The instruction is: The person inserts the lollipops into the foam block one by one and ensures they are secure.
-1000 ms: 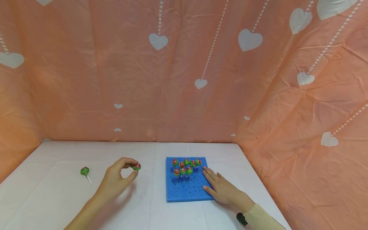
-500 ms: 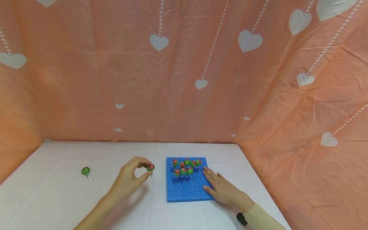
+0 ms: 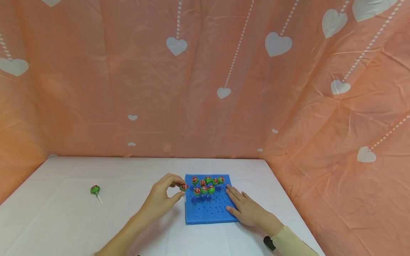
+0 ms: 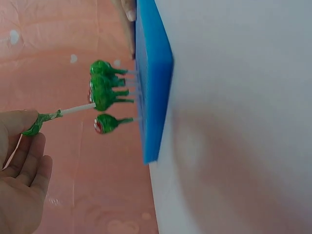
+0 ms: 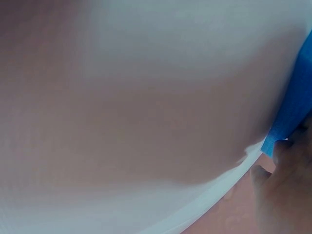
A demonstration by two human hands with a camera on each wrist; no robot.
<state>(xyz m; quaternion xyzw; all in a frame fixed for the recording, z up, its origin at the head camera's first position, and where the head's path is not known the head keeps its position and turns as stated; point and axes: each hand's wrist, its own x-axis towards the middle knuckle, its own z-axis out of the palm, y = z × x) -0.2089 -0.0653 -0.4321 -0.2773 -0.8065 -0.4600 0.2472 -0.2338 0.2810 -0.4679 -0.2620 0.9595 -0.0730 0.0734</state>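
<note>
My left hand (image 3: 161, 199) pinches a lollipop (image 3: 184, 187) by its wrapped head, just off the left edge of the blue foam block (image 3: 205, 215). In the left wrist view the held lollipop (image 4: 48, 117) has its white stick directed toward the block. Several lollipops with green and red wrappers (image 3: 204, 190) stand by their sticks in the block's back half; small holes dot its front half. My right hand (image 3: 248, 209) rests with fairly straight fingers on the block's right edge. Part of the right hand (image 5: 287, 190) shows against the blue foam in the right wrist view.
One more lollipop (image 3: 95, 190) lies on the white table (image 3: 57, 220) at the left. An orange curtain with white hearts (image 3: 153, 89) hangs behind the table and along its sides. A dark band (image 3: 269, 244) is around the right wrist.
My left hand has carried the pinched lollipop rightward across the table to the block's left edge. The right hand, the block and the lollipops in it have stayed in place.
</note>
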